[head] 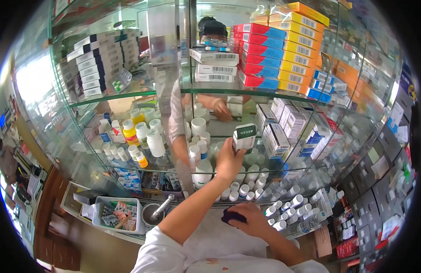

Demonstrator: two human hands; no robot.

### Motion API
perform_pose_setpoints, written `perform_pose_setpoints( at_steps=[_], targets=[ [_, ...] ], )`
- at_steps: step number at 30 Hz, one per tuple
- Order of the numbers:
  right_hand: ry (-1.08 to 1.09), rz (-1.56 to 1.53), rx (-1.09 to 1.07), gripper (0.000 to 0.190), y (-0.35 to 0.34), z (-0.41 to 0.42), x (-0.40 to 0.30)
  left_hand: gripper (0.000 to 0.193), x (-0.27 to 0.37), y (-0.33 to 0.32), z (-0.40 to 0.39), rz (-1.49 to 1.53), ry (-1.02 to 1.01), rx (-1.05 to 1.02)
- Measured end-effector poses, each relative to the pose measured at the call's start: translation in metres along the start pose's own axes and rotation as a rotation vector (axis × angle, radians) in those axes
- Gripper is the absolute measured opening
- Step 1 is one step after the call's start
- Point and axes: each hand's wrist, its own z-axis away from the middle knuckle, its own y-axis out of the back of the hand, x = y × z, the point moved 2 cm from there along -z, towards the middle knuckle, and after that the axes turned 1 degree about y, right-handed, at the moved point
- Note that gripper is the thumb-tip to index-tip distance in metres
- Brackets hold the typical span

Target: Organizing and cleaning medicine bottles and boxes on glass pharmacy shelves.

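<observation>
My left hand [230, 160] is raised in front of the glass cabinet, its fingers closed around a small white and dark green carton [244, 136]. The carton stands roughly upright over the middle shelf, between white plastic bottles and white medicine boxes [276, 140]. Lower down, near my body, my right hand [249, 220] holds a dark purple cloth [233, 217] bunched under its fingers, just above the pale counter. White bottles [244, 191] stand in rows behind that hand, and more [294, 210] are to its right.
Glass shelf edges [231, 91] run across the cabinet, with red-blue boxes [261, 54] and yellow boxes [299, 49] stacked above. At the lower left are a plastic bin [139, 218] of blister packs and a metal mortar [145, 218] with its pestle [164, 204]. Dark drawers [364, 204] stand at right.
</observation>
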Motion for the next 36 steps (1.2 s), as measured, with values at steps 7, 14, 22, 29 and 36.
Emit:
perform_pose_setpoints(
  at_steps=[7,14,22,29,36],
  targets=[
    [-0.007,-0.078,-0.207,0.037,-0.008,0.017,-0.004,0.034,-0.012,-0.029,-0.041,-0.301,0.063,0.002],
    [-0.006,-0.195,-0.138,0.038,-0.007,0.037,0.014,0.049,0.026,-0.006,0.017,-0.536,-0.317,0.104],
    [0.021,-0.218,-0.113,0.039,-0.005,0.018,0.012,0.048,0.037,0.049,0.011,-1.298,-0.293,0.273],
    [0.088,-0.294,-0.200,0.039,-0.015,0.026,0.013,0.037,0.020,0.052,-0.013,-1.547,-0.249,0.271],
    [0.061,-0.346,-0.032,0.041,0.009,0.021,0.015,0.030,0.021,0.043,-0.014,-1.496,-0.406,0.291]
  ],
)
